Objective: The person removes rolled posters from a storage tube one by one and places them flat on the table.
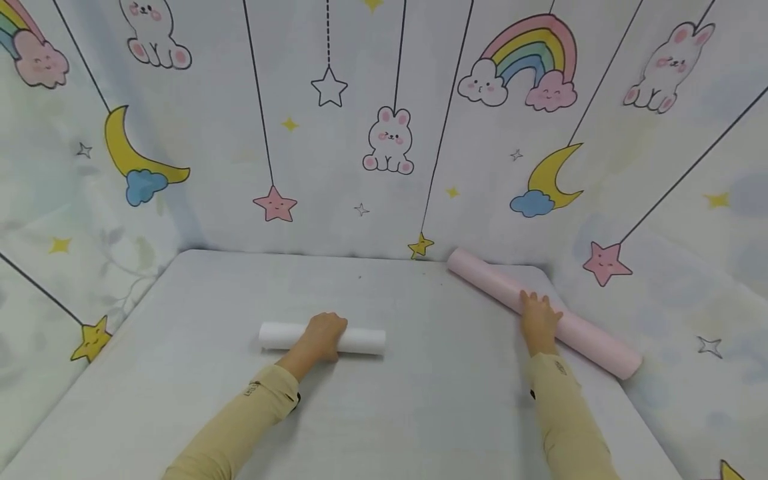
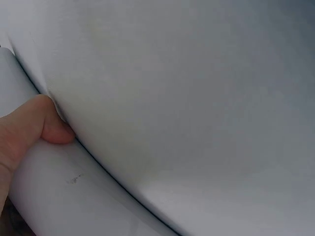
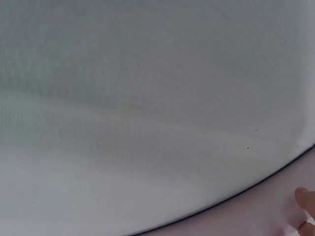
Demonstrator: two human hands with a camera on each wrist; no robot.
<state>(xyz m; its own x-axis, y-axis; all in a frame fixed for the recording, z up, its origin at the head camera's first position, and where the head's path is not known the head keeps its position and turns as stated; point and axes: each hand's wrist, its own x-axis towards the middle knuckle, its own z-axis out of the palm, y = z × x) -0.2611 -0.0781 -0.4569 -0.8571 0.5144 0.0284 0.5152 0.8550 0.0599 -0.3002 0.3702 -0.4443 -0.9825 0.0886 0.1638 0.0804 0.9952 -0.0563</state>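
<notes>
Enclosing the desk (image 1: 432,400) on its far, left and right sides, a white printed backdrop (image 1: 210,167) (bearing rainbows (image 1: 537,33), rabbits (image 1: 389,143), moons (image 1: 123,143) and stars (image 1: 275,205)) forms the largest surface in view. The desk is white, with rounded far corners. On its right part, the pink roll (image 1: 498,285) lies diagonally, one end at the far edge, the other reaching the right edge. The white roll (image 1: 363,340), shorter, lies nearly crosswise slightly left of centre, well apart from the pink roll. The hands are apart. The left hand (image 1: 324,337) grips the white roll from above, near its middle; the left wrist view shows its thumb (image 2: 56,128) against the roll. The right hand (image 1: 540,320) rests on the pink roll near mid-length, fingers spread over its upper surface. Dark specks (image 1: 360,277) mark the desk near its far edge.
</notes>
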